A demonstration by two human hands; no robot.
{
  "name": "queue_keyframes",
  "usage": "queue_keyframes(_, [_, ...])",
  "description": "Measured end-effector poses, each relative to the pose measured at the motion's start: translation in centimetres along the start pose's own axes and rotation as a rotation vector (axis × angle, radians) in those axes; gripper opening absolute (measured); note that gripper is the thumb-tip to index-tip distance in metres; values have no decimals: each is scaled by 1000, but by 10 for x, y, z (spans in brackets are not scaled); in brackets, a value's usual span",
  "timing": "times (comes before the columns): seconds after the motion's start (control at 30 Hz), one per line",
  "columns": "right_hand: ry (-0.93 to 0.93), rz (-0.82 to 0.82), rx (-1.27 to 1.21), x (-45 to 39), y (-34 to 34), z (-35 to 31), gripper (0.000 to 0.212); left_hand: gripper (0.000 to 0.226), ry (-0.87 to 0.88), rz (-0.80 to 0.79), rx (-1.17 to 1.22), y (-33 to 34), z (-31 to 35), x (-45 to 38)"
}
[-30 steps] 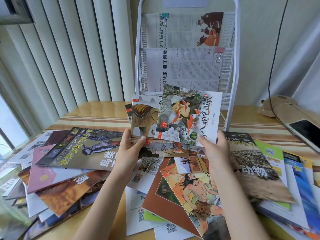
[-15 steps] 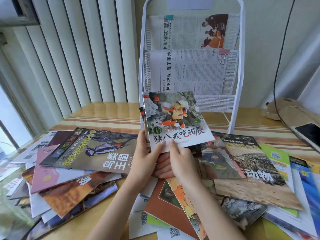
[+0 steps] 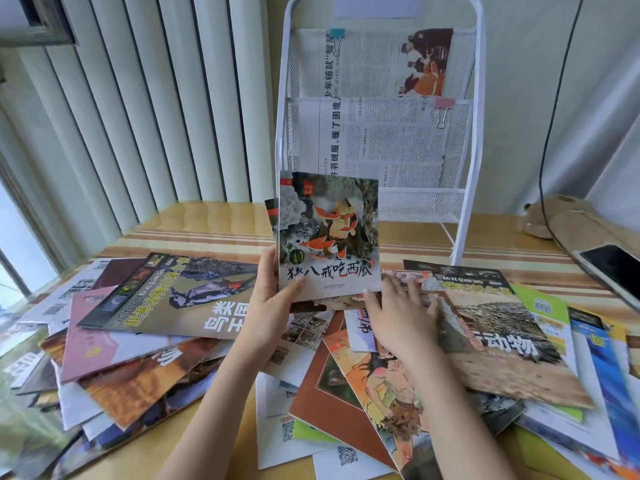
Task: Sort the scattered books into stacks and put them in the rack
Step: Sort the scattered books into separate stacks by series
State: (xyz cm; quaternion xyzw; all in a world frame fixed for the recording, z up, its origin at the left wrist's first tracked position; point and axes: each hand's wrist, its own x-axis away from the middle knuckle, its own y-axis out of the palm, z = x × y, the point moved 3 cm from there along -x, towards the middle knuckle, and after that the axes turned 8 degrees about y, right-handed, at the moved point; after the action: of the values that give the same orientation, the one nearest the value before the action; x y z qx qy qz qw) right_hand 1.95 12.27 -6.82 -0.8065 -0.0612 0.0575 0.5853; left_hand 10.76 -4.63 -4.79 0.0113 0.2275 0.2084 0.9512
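Observation:
My left hand [image 3: 268, 299] holds a small stack of thin picture books upright above the table; the front one is the watermelon-cover book [image 3: 329, 233]. My right hand [image 3: 398, 310] lies flat, fingers spread, on the scattered books just right of that stack, beside the large animal book [image 3: 502, 334]. A large bird book [image 3: 180, 299] lies to the left on a heap of books. A caveman-cover book [image 3: 388, 393] lies below my right hand. The white wire rack [image 3: 467, 168] stands behind, with clipped newspapers in its upper pockets.
Books cover the wooden table [image 3: 214, 223] from left to right. A phone [image 3: 616, 271] and a brown soft toy [image 3: 554, 216] sit at the far right, with a black cable [image 3: 550, 133] hanging above. Vertical blinds [image 3: 138, 116] fill the left wall.
The two books held apart a second ago came together into one stack in my left hand. My right hand let go and moved right, down onto the scattered books.

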Motion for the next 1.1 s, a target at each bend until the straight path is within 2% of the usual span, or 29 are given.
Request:
queue_keyframes(0.13, [-7,2,-74,3,-5,-2,63,67,-58,9,49,-4,5,1])
queue_keyframes(0.27, [-31,-57,-594,11,-15,-6,55,49,-79,44,-8,-7,1,-2])
queue_keyframes(0.3, [-62,-67,-654,11,-14,-7,53,43,-69,29,-33,-6,1,-2])
queue_keyframes(0.4, [-177,16,-558,9,-12,-9,38,34,-25,40,-71,-3,0,0])
queue_keyframes(0.47, [-212,33,-516,5,-13,-10,31,25,-12,203,-34,-11,-1,-1])
queue_keyframes(0.53, [-201,19,-494,-6,-19,-14,38,20,-18,362,-9,-22,-3,-3])
queue_keyframes(0.63, [-167,83,-334,-38,-29,-23,37,18,-60,488,-6,-35,-8,-6])
queue_keyframes(0.7, [-171,40,-150,-56,-24,-34,32,20,-97,467,-38,-37,-12,-7])
queue_keyframes(0.8, [-170,-134,46,-66,2,-44,40,21,-122,443,-53,-37,-14,-7])
queue_keyframes(0.93, [-194,-101,113,-57,6,-43,42,23,-129,467,-109,-39,-17,-10])
queue_keyframes(1.03, [-197,-197,188,-57,4,-39,45,26,-123,462,-185,-38,-15,-10])
queue_keyframes(1.1, [-157,-273,88,-62,-1,-39,55,25,-124,449,-174,-37,-14,-9])
